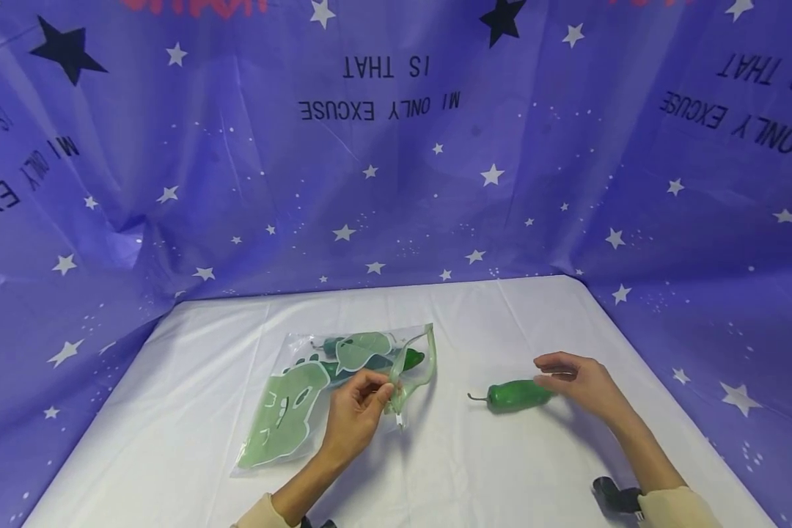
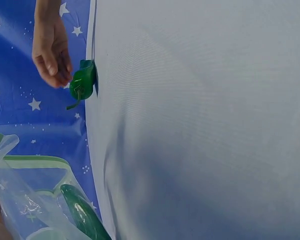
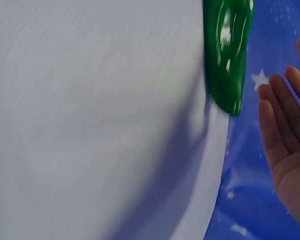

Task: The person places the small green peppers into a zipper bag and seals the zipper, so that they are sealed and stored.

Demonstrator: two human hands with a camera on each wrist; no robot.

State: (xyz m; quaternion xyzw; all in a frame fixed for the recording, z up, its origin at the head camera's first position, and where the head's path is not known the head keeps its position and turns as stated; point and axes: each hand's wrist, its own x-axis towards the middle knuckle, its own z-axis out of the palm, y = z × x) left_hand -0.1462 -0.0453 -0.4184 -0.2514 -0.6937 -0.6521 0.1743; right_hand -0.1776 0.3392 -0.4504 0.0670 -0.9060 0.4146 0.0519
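My left hand point(image 1: 356, 411) pinches the rim of a clear zip bag point(image 1: 303, 433) printed with green cartoon shapes. The bag's mouth gapes toward the right, and at least one green chili pepper point(image 2: 85, 215) shows inside it. Another green chili pepper point(image 1: 518, 396) lies on the table to the right of the bag, its stem pointing left. Just beyond its right end hovers my right hand point(image 1: 587, 385), fingers extended. In the right wrist view that hand point(image 3: 292, 145) is apart from the pepper point(image 3: 229, 55), with nothing in its palm.
A white cloth point(image 1: 488, 469) covers the table. Purple-blue sheeting point(image 1: 396, 205) with stars and lettering hangs around the back and sides. A black device point(image 1: 614, 497) sits at my right wrist, by the sleeve point(image 1: 676, 508).
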